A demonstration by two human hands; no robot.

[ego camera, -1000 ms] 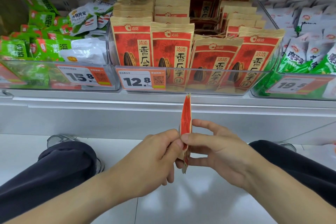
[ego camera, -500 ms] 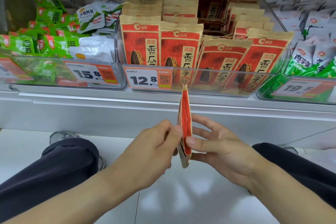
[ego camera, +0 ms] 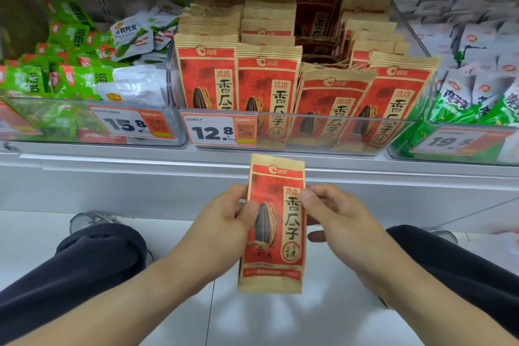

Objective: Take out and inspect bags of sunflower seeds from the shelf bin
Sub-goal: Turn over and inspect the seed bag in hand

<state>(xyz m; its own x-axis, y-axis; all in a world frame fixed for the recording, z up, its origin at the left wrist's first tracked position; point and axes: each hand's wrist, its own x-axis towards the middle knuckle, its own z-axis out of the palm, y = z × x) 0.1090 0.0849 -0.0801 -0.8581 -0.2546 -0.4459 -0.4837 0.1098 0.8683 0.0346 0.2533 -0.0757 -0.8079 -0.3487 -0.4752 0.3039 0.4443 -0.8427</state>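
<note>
Hands pinch one sunflower seed bag (ego camera: 273,222) by its side edges: left hand (ego camera: 222,222) on the left edge, right hand (ego camera: 334,216) opposite. Bag upright, front showing, below the clear shelf bin (ego camera: 337,132) stocked with matching bags.

- Green snack packets (ego camera: 70,76) fill the clear bin at the shelf's left end, white packets (ego camera: 134,90) among them.
- Its price tag (ego camera: 132,123) reads 15.8.
- Green-and-white packets (ego camera: 471,93) at the right end, tag (ego camera: 449,142) 19.5.
- A grey shoe (ego camera: 90,219) on the white floor (ego camera: 280,317).

A red-and-tan sunflower seed bag (ego camera: 273,222) stands upright, front showing, below the clear bin (ego camera: 309,132) of matching bags (ego camera: 266,78).
</note>
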